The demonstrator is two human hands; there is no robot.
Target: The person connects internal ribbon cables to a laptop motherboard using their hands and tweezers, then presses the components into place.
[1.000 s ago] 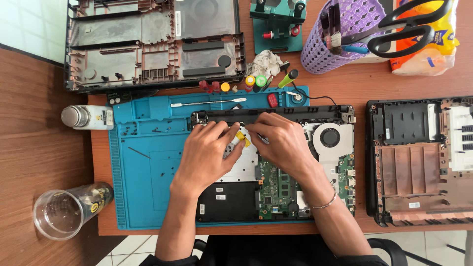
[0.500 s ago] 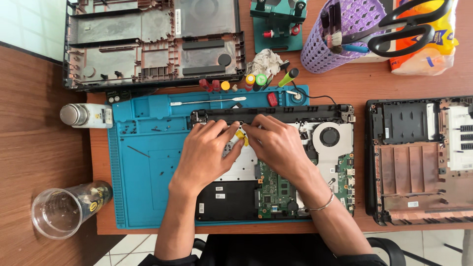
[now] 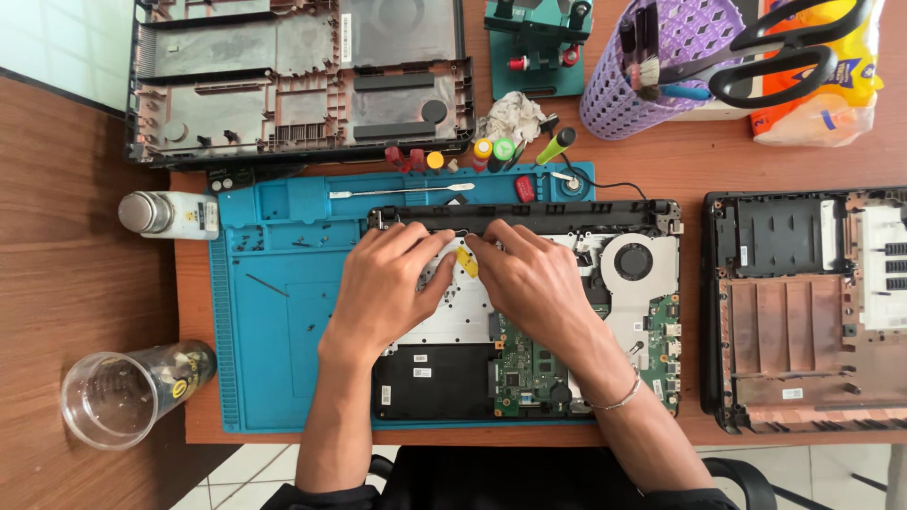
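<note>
I have my left hand point(image 3: 387, 288) and right hand point(image 3: 534, 283) flat on the opened laptop point(image 3: 529, 312) lying on the blue mat point(image 3: 274, 312), fingers curled onto its metal plate, pinching a small yellow piece point(image 3: 467, 262) between them. Beyond my fingers lie coloured caps point(image 3: 491, 149) and a purple basket point(image 3: 652, 66); far right of it sits an orange-and-yellow packet point(image 3: 831, 99), and left of my fingers lies a white labelled bottle point(image 3: 170, 214).

- Just one view here, a head-worn camera looking almost straight down at the worktop point(image 3: 57, 236).
- It sits fairly close: both forearms come in from the bottom edge, and the hands meet near frame centre.
- The top of the frame is the far side of the worktop; floor tiles peek in along the bottom.
</note>
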